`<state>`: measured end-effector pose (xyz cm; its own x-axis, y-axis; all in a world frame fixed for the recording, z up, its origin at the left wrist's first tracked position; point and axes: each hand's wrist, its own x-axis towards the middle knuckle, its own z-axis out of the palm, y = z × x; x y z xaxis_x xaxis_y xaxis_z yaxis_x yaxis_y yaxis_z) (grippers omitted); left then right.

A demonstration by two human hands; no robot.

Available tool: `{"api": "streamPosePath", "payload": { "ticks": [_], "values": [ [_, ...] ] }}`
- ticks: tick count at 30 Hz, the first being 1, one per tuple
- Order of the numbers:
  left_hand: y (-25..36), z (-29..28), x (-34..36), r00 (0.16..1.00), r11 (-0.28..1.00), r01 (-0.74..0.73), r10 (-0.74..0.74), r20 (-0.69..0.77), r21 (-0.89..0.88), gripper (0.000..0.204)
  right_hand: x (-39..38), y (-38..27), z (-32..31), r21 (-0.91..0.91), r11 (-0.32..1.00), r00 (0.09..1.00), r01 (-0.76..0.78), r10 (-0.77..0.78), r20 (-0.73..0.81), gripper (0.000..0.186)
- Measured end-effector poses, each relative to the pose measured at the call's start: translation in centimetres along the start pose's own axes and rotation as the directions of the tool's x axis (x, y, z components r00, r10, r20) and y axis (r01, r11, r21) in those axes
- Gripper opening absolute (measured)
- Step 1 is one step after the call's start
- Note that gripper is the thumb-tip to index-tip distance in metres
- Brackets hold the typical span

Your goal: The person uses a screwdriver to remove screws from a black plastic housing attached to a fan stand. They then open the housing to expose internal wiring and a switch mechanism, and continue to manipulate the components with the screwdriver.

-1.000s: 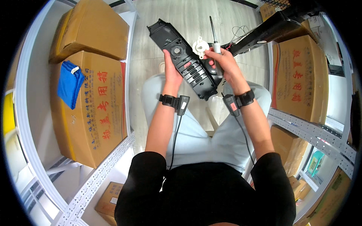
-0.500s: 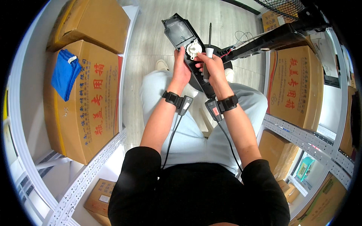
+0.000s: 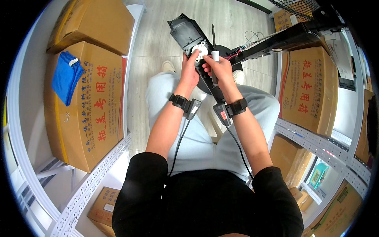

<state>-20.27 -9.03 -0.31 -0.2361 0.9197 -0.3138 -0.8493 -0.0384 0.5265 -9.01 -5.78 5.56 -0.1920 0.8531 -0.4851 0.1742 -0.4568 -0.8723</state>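
A long black plastic housing [image 3: 184,32] is held slanting above my knees. My left hand [image 3: 189,75] grips its left edge, and the thumb presses on a round white plastic part [image 3: 201,49] with screw lugs, seated in the housing. My right hand [image 3: 222,72] holds a screwdriver [image 3: 215,56] with a white-ended handle against the palm, its dark shaft pointing away from me. The right thumb and index finger are at the lower right edge of the white part. Whether they pinch something small there is hidden.
A black fan-like stand [image 3: 272,43] with a wire cage and loose thin wires [image 3: 248,41] leans at the upper right. Shelves with cardboard boxes [image 3: 87,106] flank me, with a blue cloth [image 3: 67,79] on the left one. Cables [image 3: 179,144] run from my wrist devices.
The housing and both hands have shifted slightly left. My left thumb has moved onto the white part, and the screwdriver's shaft leans a little further left.
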Motion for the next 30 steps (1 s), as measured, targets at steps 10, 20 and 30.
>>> {"api": "streamPosePath", "payload": {
  "ticks": [10,20,30],
  "values": [
    [-0.29,0.13,0.21,0.999,0.998,-0.051,0.052,-0.013,0.047,0.034,-0.33,-0.12,0.64,-0.127,0.991,0.992,0.032,-0.046,-0.116,0.03],
    [-0.46,0.21,0.24,0.996,0.996,-0.073,0.075,-0.037,0.056,0.038,-0.47,0.28,0.66,-0.116,0.991,0.984,0.064,-0.082,-0.156,0.031],
    [-0.68,0.04,0.28,0.997,0.996,-0.066,0.067,-0.022,0.068,0.039,-0.5,0.27,0.51,-0.118,0.991,0.98,0.066,-0.086,-0.177,0.031]
  ]
}}
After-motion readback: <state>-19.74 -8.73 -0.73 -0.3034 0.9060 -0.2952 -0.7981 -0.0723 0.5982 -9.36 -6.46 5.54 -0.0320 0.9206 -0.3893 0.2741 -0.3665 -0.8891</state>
